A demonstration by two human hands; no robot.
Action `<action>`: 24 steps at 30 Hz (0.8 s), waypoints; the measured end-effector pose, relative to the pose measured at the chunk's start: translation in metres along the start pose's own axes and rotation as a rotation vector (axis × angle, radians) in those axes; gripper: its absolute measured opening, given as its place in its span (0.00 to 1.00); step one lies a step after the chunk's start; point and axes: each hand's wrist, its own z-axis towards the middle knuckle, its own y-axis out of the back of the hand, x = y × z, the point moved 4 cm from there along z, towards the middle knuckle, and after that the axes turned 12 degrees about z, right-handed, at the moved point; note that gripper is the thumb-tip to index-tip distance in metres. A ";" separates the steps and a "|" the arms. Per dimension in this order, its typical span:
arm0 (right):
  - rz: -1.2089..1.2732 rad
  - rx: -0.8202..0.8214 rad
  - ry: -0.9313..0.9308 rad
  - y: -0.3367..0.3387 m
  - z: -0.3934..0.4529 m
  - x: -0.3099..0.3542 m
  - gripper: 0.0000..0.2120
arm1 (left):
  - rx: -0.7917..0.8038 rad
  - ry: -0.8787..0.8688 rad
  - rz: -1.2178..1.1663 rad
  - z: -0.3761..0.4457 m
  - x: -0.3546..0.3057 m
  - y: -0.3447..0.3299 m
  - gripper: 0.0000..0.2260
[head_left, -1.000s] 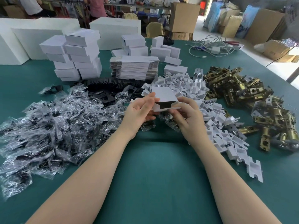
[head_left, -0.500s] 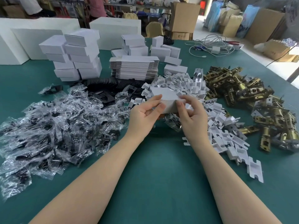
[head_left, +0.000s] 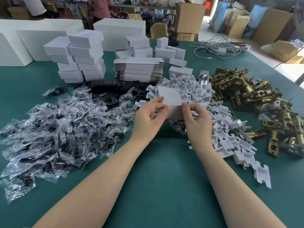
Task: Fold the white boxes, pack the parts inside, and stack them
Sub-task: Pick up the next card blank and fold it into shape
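A green-covered desk (head_left: 156, 178) fills the workroom. Bagged black parts (head_left: 54, 129) lie at the left, finished white boxes (head_left: 79, 56) stacked behind them. At centre both hands, the left hand (head_left: 150, 117) and right hand (head_left: 196, 120), pinch a white box (head_left: 171, 100) by its ends; a second ago its dark inside gaped, now the lid is down. Closing looks nearly done; stacking should follow. Brass latches (head_left: 246, 92) lie right.

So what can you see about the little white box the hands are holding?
The white box looks like plain thin cardboard, small and rectangular, with its flat top tilted towards the camera. It is held up above the green table, in front of the pile of white inserts. The left hand and right hand pinch its near edge.
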 end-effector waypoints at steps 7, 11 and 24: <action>0.042 -0.018 -0.017 -0.004 -0.002 0.000 0.11 | -0.012 0.118 -0.048 -0.001 0.005 -0.002 0.04; 0.067 -0.045 -0.048 -0.005 -0.003 -0.002 0.03 | -0.033 0.115 -0.039 -0.002 0.006 -0.001 0.06; 0.110 -0.022 -0.123 -0.007 -0.006 -0.007 0.12 | 0.062 0.198 -0.119 -0.002 0.011 -0.007 0.12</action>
